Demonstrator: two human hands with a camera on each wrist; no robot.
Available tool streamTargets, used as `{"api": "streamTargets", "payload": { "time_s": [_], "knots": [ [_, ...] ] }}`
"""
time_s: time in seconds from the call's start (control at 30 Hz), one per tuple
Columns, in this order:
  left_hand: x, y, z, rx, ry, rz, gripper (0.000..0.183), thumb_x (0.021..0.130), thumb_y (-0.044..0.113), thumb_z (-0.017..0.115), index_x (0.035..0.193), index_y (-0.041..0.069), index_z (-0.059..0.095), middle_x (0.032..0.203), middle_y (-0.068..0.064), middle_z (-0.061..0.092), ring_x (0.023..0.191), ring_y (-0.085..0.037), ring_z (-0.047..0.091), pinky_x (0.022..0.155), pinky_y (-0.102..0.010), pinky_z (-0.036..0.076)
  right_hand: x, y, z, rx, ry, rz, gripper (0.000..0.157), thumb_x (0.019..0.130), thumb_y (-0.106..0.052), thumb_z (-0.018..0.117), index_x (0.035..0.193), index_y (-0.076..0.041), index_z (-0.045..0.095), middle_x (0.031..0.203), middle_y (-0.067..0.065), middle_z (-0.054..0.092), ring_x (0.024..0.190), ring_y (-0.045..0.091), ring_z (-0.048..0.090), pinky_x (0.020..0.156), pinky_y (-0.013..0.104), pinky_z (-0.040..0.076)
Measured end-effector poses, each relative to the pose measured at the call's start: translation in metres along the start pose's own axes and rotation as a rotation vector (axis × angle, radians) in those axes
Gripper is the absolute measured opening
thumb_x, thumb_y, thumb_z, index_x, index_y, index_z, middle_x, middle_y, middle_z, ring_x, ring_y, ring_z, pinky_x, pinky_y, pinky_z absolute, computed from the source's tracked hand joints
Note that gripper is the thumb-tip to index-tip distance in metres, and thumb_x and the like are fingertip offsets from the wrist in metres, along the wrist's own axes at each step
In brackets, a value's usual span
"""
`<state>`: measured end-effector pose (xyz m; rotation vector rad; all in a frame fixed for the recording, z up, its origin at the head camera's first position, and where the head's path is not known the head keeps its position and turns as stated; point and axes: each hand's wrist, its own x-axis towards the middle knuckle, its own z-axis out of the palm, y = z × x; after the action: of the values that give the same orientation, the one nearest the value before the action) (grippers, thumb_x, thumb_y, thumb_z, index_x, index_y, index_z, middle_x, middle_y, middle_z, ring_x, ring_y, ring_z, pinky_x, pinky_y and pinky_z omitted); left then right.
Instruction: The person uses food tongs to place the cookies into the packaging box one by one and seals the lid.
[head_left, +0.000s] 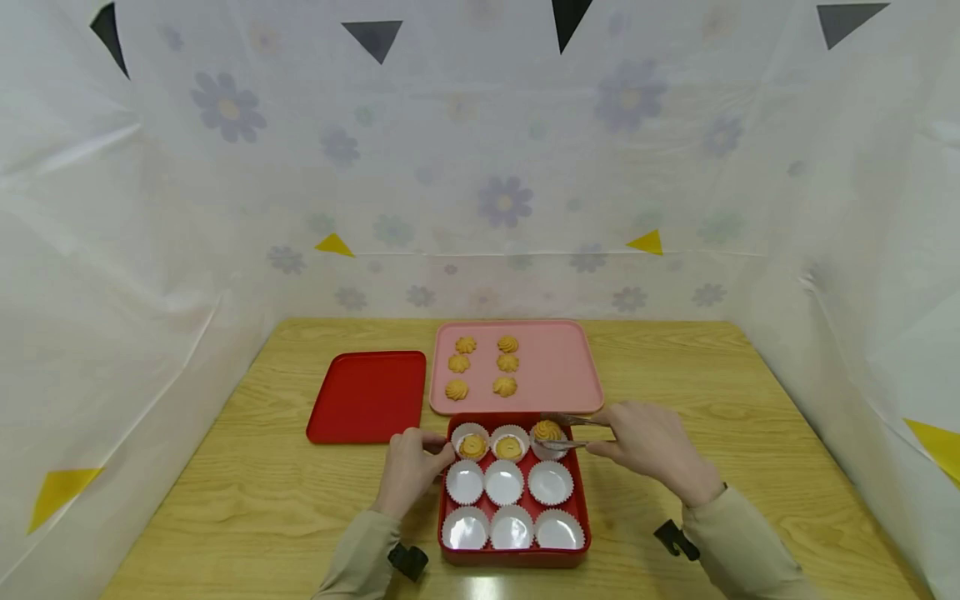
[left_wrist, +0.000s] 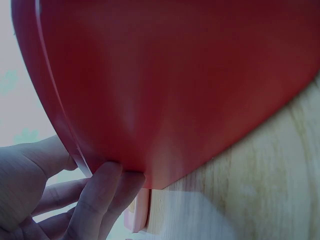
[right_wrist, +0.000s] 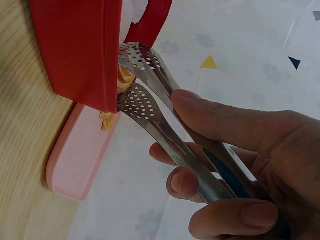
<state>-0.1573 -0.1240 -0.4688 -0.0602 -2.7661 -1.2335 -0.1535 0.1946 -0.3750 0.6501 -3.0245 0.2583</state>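
A deep red box (head_left: 513, 558) holds several white paper cups (head_left: 551, 483) in three rows. My left hand (head_left: 411, 471) pinches the box's left wall near the back corner, thumb at the rim and fingers on the outer side. In my right hand (head_left: 652, 442) are metal tongs (right_wrist: 162, 82) with perforated ends. Those ends stand on either side of a swirled piped cookie (head_left: 547, 431) at the back right cup. One cookie (head_left: 472, 447) lies in the back left cup, another (head_left: 507, 448) in the back middle cup. The middle and front cups hold nothing.
Behind the box lies a pink tray (head_left: 558, 367) with several piped cookies (head_left: 505, 387) in two columns on its left half. A flat red tray (head_left: 367, 400) is at the left. The wooden table (head_left: 247, 500) meets flowered white sheeting at the back and sides.
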Motion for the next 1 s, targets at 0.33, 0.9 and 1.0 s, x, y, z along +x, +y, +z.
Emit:
{"api": "streamTargets", "payload": {
  "time_s": [0.33, 0.9, 1.0],
  "knots": [
    [0.000, 0.000, 0.000, 0.001, 0.002, 0.002, 0.013, 0.082, 0.013, 0.074, 0.088, 0.004, 0.081, 0.080, -0.005, 0.078, 0.074, -0.012, 0.066, 0.067, -0.027, 0.052, 0.014, -0.007, -0.009, -0.048, -0.081, -0.013, 0.041, 0.079, -0.033, 0.083, 0.118, -0.022, 0.073, 0.092, -0.003, 0.078, 0.057, 0.006, 0.046, 0.044, 0.026, 0.033],
    [0.000, -0.001, 0.000, -0.004, -0.006, 0.000, 0.013, 0.082, 0.014, 0.075, 0.089, 0.005, 0.081, 0.080, -0.005, 0.078, 0.075, -0.013, 0.067, 0.069, -0.029, 0.054, 0.028, -0.014, -0.011, -0.071, -0.125, -0.002, 0.031, 0.079, -0.027, 0.083, 0.108, -0.020, 0.076, 0.105, 0.001, 0.078, 0.059, 0.011, 0.045, 0.047, 0.029, 0.035],
    [0.000, -0.001, 0.000, -0.005, -0.007, -0.002, 0.013, 0.082, 0.014, 0.075, 0.089, 0.005, 0.081, 0.080, -0.005, 0.078, 0.075, -0.013, 0.067, 0.069, -0.029, 0.054, 0.028, -0.016, -0.010, -0.082, -0.132, 0.003, 0.027, 0.079, -0.029, 0.084, 0.104, -0.020, 0.077, 0.103, 0.001, 0.078, 0.059, 0.012, 0.046, 0.047, 0.030, 0.036]
  ]
}}
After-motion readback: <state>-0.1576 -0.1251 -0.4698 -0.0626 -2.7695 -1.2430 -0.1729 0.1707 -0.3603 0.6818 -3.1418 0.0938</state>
